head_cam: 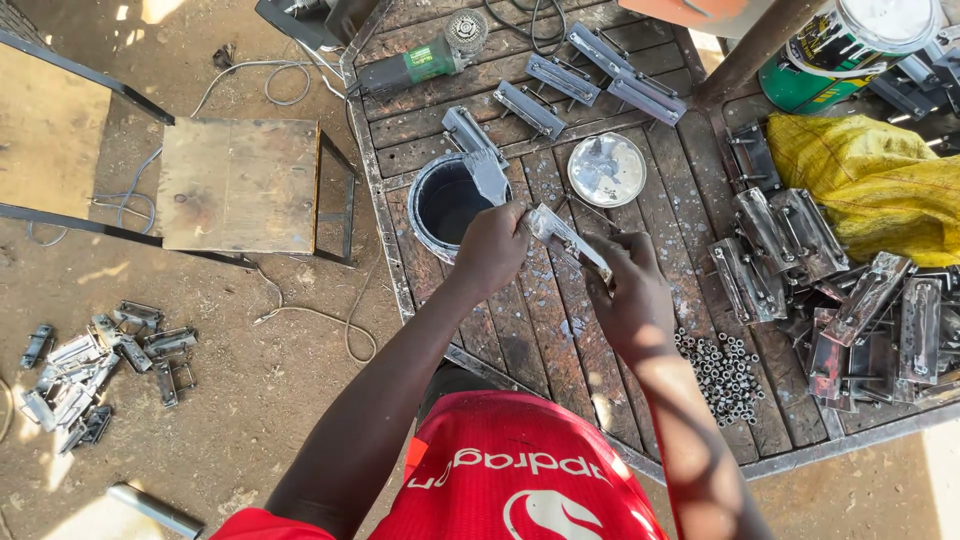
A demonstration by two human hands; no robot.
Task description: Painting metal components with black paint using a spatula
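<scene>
while my left hand (490, 248) grips the paintbrush (487, 172), my right hand (630, 290) pinches the metal bracket (568, 240) by its end. it looks stiff, light, sharp-edged and probably slick with wet paint, so i judge the bare end safest.

The single head-worn camera is looking almost straight down from above the person's own chest, taking in the weathered wooden-slat table with a metal frame (540, 330) at close range and the sandy ground to its left. It is facing forward across the table (the far edge is lying at the top of the picture), so both forearms are entering from the bottom edge.
</scene>
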